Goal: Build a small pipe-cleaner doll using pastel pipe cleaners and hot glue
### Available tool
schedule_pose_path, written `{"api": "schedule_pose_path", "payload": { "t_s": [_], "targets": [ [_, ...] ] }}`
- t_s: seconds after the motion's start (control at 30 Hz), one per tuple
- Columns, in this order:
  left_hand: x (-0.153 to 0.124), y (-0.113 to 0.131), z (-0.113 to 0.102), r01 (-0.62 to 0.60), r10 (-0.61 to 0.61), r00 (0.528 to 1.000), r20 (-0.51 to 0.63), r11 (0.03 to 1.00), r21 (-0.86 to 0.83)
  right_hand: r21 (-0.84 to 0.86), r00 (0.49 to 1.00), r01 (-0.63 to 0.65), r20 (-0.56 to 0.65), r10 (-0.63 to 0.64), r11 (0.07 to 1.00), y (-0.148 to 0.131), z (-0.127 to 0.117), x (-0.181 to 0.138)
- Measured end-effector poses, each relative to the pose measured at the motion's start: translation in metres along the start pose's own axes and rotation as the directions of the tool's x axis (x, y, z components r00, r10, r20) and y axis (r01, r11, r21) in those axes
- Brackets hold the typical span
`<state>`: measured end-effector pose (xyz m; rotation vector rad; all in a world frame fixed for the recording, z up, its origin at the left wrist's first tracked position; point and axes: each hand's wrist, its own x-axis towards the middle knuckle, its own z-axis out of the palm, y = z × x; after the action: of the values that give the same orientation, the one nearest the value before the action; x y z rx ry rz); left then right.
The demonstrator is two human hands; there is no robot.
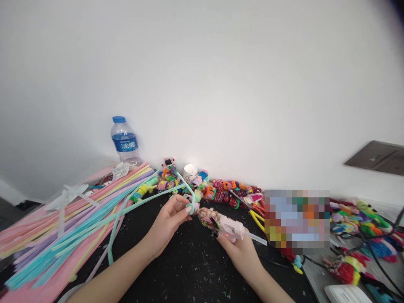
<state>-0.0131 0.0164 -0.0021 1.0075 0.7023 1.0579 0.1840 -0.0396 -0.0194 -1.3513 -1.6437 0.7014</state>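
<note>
And here, at the middle of the black tabletop, a mint-green chenille piece is pinched by the left grip, thumb and fingertips closed down on it, with a bent length rising from it toward the wall. Across from it a pale pink glue gun is held by the right grip, the fingers wrapped about its body. The relation to watch is this one: the gun's long axis runs nearly crosswise, its crusted front end aimed left and a little away, straight at the pinched piece, which lies just beyond that end; whether the two touch cannot be told. The left grip is clearly the nearer to the piece, the right set back along the gun. Now the count: one glue gun, one glue stick jutting from its rear, one piece in the pinch. Beyond, one blue-capped water bottle and one paper cup are seen by the wall, and one white device is cut off at the lower right. At left, a broad heap of pastel chenille stems is spread, too overlapped to be counted; the same must be said of the chenille figures crowded along the back, partly hidden by a pixelated patch at right.
</note>
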Motion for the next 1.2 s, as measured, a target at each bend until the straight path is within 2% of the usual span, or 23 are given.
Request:
{"api": "schedule_pose_path", "payload": {
  "t_s": [0.8,1.2],
  "targets": [
    [0.0010,-0.0002,0.0003,-0.004,0.003,1.000,-0.028,0.999,-0.035,-0.161,0.998,0.049,-0.039,-0.056,0.986,-0.0002,0.0006,-0.0014],
    [0.0002,0.0016,0.0019,0.004,-0.006,0.999,-0.046,0.999,-0.046,-0.183,0.996,0.070,-0.048,-0.080,0.981,0.0018,0.0008,-0.0022]
  ]
}}
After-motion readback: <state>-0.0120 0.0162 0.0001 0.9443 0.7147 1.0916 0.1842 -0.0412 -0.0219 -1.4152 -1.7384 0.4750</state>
